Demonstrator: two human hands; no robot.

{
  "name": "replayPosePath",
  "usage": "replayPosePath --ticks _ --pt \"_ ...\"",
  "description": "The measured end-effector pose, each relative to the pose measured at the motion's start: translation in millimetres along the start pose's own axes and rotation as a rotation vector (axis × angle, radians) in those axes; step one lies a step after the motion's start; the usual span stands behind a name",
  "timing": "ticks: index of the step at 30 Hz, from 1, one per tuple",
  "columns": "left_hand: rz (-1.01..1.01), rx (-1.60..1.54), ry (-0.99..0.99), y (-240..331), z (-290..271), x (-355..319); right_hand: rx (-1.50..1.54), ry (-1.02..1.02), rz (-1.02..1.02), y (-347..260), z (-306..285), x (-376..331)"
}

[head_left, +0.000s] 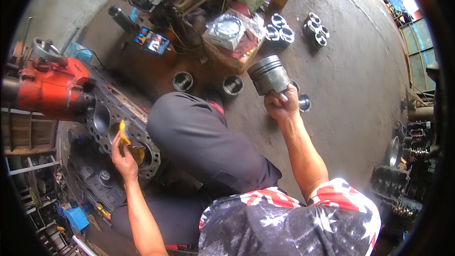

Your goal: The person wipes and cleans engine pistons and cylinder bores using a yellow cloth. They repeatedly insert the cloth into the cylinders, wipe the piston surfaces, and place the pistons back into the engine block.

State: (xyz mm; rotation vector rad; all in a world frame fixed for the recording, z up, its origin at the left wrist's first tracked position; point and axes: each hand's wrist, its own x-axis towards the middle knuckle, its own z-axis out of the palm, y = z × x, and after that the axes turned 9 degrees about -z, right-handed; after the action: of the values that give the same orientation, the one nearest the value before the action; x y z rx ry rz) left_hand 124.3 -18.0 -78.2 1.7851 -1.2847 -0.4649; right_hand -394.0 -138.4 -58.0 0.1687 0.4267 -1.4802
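My right hand is closed around the lower end of a grey metal piston. The piston is held up over the floor, slightly tilted, with its ring grooves toward the far end. To the left, my left hand grips a yellow cloth, part of which hangs by the bores. Beneath that hand lies an engine block with round cylinder bores and many small holes in its top face. Just beyond my right hand, another piston rests on the floor, partly hidden.
A red machine with a handwheel sits against the block. Two pistons, one on the left and one on the right, lie past my knee. Piston groups stand beyond a cardboard box. Engine parts line the right side.
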Motion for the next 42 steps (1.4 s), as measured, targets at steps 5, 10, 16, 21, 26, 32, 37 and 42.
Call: replayPosePath --ticks 5,10,16,21,26,32,37,42 --pt "-0.013 -0.483 0.277 26 -35 26 -0.212 -0.247 0.018 35 110 -6" --pt "-0.159 -1.379 0.098 63 -71 52 -0.297 -0.478 0.247 109 219 -10" --pt "0.355 -0.433 0.18 113 -70 40 -0.542 -0.204 0.465 232 222 -45" --pt "0.755 0.315 0.157 130 -34 5 -0.857 -0.064 0.879 278 155 -88" --pt "0.632 0.284 0.16 118 -18 -9 -1.034 -0.201 0.884 278 140 -75" --pt "0.582 0.247 0.194 118 -9 -9 -1.107 -0.34 0.862 279 139 -68" --pt "0.58 0.21 0.227 119 -1 -10 -1.433 -0.548 0.793 271 142 -64" --pt "0.576 0.135 0.234 125 0 -5 -1.542 -0.59 0.762 272 148 -70"
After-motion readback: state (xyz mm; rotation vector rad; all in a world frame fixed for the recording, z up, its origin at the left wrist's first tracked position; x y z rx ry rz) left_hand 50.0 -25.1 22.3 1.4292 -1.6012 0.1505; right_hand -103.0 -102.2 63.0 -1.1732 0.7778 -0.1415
